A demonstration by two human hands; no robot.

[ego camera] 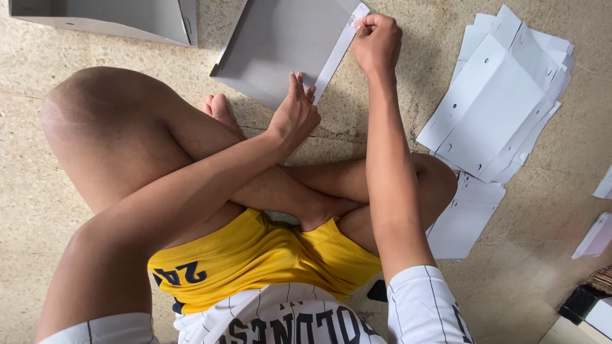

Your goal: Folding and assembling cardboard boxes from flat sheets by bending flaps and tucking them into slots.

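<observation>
Left hand (294,114) spread flat, pressing grey card (274,48) near its white flap (338,54); right hand (377,39) pinching flap's top end (flat card stack (503,95) lies well right)

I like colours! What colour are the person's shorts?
The shorts are bright yellow with dark blue markings, seen best in the head view.

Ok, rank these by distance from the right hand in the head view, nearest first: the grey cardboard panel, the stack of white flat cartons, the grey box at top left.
1. Grey cardboard panel, held at its flap by the right hand.
2. Stack of white flat cartons, to the right.
3. Grey box, far left corner.
</observation>
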